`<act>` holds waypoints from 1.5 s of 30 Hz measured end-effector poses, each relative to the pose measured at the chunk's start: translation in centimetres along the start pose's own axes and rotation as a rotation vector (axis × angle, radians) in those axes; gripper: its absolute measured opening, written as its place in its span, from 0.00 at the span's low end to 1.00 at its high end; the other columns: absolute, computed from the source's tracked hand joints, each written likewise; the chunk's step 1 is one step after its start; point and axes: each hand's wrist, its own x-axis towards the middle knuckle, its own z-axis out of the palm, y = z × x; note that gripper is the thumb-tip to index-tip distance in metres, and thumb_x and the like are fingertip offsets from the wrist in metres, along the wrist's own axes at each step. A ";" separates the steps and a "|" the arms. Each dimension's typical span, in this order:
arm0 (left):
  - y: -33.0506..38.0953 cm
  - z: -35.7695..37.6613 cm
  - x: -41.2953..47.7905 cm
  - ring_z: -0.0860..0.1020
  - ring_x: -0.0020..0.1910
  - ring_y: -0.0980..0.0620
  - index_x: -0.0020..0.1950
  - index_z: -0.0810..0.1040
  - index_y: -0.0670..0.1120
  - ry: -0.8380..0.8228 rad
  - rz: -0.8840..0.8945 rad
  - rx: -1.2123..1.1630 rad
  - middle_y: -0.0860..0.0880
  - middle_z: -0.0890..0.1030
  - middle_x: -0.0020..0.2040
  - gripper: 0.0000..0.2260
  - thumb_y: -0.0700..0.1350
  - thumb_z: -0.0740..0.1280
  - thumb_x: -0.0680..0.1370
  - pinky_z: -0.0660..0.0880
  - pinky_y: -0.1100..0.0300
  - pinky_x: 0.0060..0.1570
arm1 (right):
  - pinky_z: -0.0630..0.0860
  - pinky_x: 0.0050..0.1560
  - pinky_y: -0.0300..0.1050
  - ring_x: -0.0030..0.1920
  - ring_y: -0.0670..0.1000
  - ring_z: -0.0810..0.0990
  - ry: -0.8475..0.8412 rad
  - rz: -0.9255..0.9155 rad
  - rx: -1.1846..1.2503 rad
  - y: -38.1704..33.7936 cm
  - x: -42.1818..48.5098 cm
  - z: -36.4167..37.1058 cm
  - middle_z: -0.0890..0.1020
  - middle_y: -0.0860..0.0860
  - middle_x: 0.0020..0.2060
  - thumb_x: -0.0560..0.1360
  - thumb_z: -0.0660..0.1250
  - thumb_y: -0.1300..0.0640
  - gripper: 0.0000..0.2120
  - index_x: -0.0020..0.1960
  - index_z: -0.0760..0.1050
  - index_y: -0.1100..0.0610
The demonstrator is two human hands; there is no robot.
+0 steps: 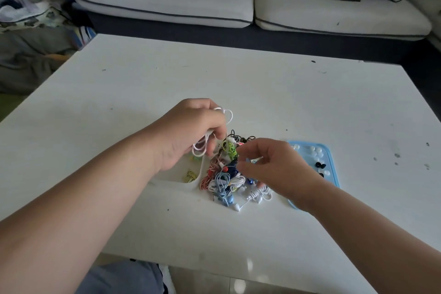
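Within left hand (pixel 191 131), half-hidden cable (pixel 225 113)

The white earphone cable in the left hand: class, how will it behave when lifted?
Probably floppy: the white cable sags in loops below the left hand. Likely light, since that hand alone carries it. It may snag on the tangled earphone pile beside it.

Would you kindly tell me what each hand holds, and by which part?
Left hand grips a coiled white cable round its middle; whether the right hand holds anything above the earphone pile cannot be told.
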 end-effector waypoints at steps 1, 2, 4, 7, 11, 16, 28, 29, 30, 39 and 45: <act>0.0 0.1 0.0 0.71 0.26 0.47 0.37 0.73 0.46 0.013 0.020 0.031 0.44 0.74 0.27 0.09 0.36 0.69 0.75 0.69 0.57 0.36 | 0.82 0.43 0.49 0.35 0.50 0.83 -0.016 0.009 -0.002 0.0 -0.1 0.0 0.86 0.46 0.46 0.74 0.76 0.56 0.08 0.51 0.84 0.47; 0.0 0.3 -0.1 0.69 0.26 0.48 0.37 0.72 0.47 0.023 0.037 0.053 0.46 0.72 0.26 0.11 0.40 0.72 0.74 0.69 0.55 0.38 | 0.82 0.42 0.48 0.35 0.49 0.82 -0.022 0.016 -0.001 -0.1 -0.3 0.0 0.85 0.45 0.46 0.75 0.75 0.54 0.07 0.52 0.83 0.47; -0.1 0.5 -0.3 0.67 0.24 0.49 0.36 0.70 0.48 0.036 0.064 0.055 0.49 0.68 0.24 0.14 0.44 0.76 0.72 0.70 0.54 0.39 | 0.79 0.37 0.41 0.33 0.45 0.80 0.010 -0.003 -0.056 -0.3 -0.5 0.1 0.84 0.42 0.47 0.75 0.74 0.50 0.08 0.54 0.82 0.44; 0.1 0.7 -0.5 0.68 0.24 0.47 0.37 0.69 0.48 0.008 0.133 -0.034 0.47 0.69 0.25 0.14 0.37 0.72 0.76 0.70 0.56 0.37 | 0.71 0.38 0.33 0.34 0.38 0.78 0.074 -0.056 -0.177 -0.6 -0.2 0.5 0.83 0.39 0.51 0.73 0.75 0.44 0.15 0.59 0.80 0.38; 0.7 0.6 -1.0 0.74 0.26 0.45 0.48 0.76 0.45 -0.044 0.234 -0.147 0.46 0.71 0.27 0.07 0.33 0.67 0.79 0.73 0.58 0.32 | 0.70 0.40 0.29 0.38 0.40 0.78 0.088 -0.105 -0.185 -1.5 -0.1 1.2 0.81 0.39 0.52 0.74 0.76 0.44 0.11 0.55 0.81 0.36; 1.3 0.2 -1.2 0.80 0.31 0.42 0.53 0.81 0.44 -0.082 0.339 -0.355 0.46 0.68 0.27 0.09 0.35 0.67 0.75 0.79 0.55 0.41 | 0.70 0.43 0.25 0.46 0.39 0.78 0.151 -0.197 -0.113 -2.0 0.3 1.6 0.80 0.41 0.53 0.77 0.74 0.51 0.05 0.44 0.83 0.42; 0.6 -0.4 -0.9 0.82 0.35 0.44 0.55 0.84 0.42 0.007 0.204 -0.116 0.42 0.84 0.37 0.08 0.36 0.66 0.81 0.77 0.63 0.36 | 0.78 0.45 0.40 0.42 0.47 0.82 0.109 -0.155 0.395 -3.1 0.5 0.6 0.87 0.53 0.40 0.79 0.71 0.58 0.07 0.48 0.82 0.63; 0.6 -0.5 -1.0 0.82 0.35 0.44 0.55 0.84 0.42 -0.013 0.184 -0.099 0.42 0.84 0.38 0.07 0.38 0.67 0.81 0.76 0.65 0.35 | 0.81 0.49 0.43 0.43 0.50 0.83 0.105 -0.149 0.424 -3.1 0.5 0.7 0.88 0.53 0.41 0.80 0.70 0.60 0.07 0.49 0.80 0.64; 0.8 -0.5 -1.2 0.82 0.35 0.44 0.55 0.85 0.43 -0.036 0.164 -0.078 0.42 0.84 0.38 0.07 0.41 0.68 0.81 0.74 0.66 0.35 | 0.83 0.52 0.48 0.44 0.53 0.84 0.108 -0.140 0.450 -3.0 0.5 0.6 0.87 0.55 0.40 0.81 0.69 0.60 0.07 0.50 0.79 0.66; 0.0 2.2 -1.8 0.82 0.38 0.50 0.48 0.82 0.38 -0.386 0.042 0.125 0.40 0.85 0.39 0.21 0.56 0.75 0.72 0.74 0.61 0.42 | 0.69 0.24 0.38 0.23 0.48 0.70 0.202 -0.127 0.179 -3.4 -2.5 -2.9 0.80 0.47 0.28 0.78 0.73 0.56 0.03 0.49 0.87 0.52; -0.1 7.2 -2.5 0.84 0.35 0.45 0.54 0.81 0.41 -0.279 -0.092 -0.025 0.42 0.84 0.39 0.19 0.57 0.66 0.83 0.82 0.55 0.39 | 0.68 0.32 0.38 0.29 0.46 0.68 0.181 -0.078 -0.028 -1.8 -5.6 -3.7 0.74 0.52 0.32 0.75 0.75 0.53 0.03 0.48 0.85 0.45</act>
